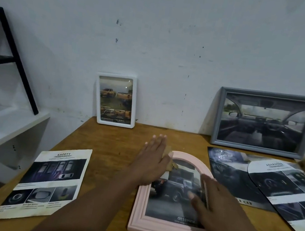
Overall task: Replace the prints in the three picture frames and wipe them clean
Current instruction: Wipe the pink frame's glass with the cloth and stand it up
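Head view: pink arched frame (150, 228) lies flat near centre of wooden table (116, 141), truck print inside; left hand (152, 161) flat, fingers straight, pressing tan cloth (172, 166) on its far-left curve; right hand (218, 210) flat on its right edge, gripping nothing; white frame (114, 123) and grey frame (269, 94) lean on far wall (177, 49); SAFETY sheet (47, 180) loose at left, brochure sheets (237, 177) at right

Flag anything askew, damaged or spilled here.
Minor only. The safety leaflet by the table's left edge lies skewed, its lower right corner cut off at a slant. The loose prints on the right overlap in an untidy fan. The white frame and grey frame lean on the wall, looking intact. No spill.
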Demonstrator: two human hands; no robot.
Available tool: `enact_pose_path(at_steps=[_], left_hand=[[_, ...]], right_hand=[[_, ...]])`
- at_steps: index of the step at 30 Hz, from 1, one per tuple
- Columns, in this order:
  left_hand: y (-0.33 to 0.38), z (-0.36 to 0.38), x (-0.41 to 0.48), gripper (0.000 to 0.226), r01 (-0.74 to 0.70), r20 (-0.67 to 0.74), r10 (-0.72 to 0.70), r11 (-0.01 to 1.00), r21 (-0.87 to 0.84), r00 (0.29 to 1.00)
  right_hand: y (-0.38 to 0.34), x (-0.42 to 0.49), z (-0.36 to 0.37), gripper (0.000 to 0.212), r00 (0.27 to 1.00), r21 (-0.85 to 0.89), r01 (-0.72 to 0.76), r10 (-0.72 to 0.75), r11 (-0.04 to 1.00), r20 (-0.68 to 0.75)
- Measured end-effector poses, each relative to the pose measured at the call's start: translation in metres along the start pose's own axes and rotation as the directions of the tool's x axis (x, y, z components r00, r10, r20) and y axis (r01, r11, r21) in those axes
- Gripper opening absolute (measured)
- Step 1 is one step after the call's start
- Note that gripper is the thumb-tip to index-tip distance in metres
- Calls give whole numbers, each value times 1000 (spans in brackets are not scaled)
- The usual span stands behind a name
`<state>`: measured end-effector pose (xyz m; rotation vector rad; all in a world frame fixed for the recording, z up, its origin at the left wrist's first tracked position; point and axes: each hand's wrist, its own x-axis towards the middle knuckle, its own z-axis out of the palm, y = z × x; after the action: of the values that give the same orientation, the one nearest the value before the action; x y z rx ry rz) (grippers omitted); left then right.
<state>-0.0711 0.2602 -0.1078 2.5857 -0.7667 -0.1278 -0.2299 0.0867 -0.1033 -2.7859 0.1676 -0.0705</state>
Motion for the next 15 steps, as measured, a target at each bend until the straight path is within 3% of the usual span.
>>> enact_pose_path(at_steps=[2,4,8,10,15], left_hand=[[-5,0,-16,64,32,-118,-41,997,-77,992],[-15,4,-31,64,81,-148,-87,996,-45,985],[-16,18,-58,65,150,-131,-144,988,35,981],[-11,23,-65,67,174,-149,-162,982,69,975],[-10,22,-62,68,161,-148,-144,981,111,978]], right_hand=[[-2,21,-10,50,992,-38,59,-63,998,-107],[-15,54,-7,49,972,-56,192,-198,980,-124],[-49,116,18,38,900,17,427,-426,904,93],[-54,130,27,25,901,38,406,-407,913,149],[-34,129,18,24,951,-140,300,-307,944,-33]])
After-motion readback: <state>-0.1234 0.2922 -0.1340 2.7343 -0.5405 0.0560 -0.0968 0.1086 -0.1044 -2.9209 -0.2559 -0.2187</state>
